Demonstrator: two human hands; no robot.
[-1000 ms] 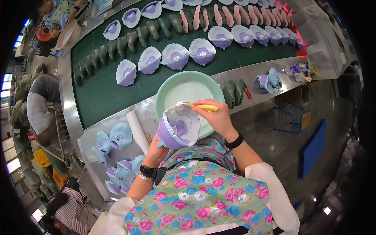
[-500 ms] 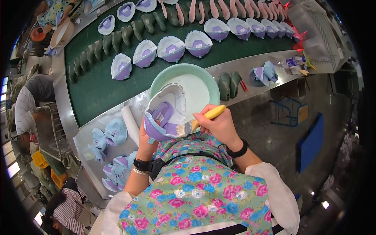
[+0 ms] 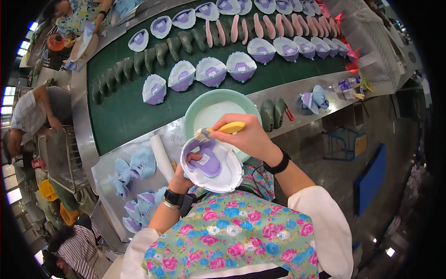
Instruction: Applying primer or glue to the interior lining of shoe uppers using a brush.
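Clearly, left hand (image 3: 182,179) clasps the shoe upper (image 3: 211,163); right hand (image 3: 248,137) clenches the brush (image 3: 222,129); an overloaded brush could drip past that grip.

Yellow-handled brush (image 3: 226,129) in the right hand (image 3: 248,137), white-and-purple shoe upper (image 3: 211,165) on the left hand (image 3: 182,179), mint-green round basin (image 3: 195,109) just beyond, dark green conveyor belt (image 3: 121,114) past it

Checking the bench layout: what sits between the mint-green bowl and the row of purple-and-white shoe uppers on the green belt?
In the head view, only the bare metal bench edge and green belt separate the bowl from the shoe uppers.
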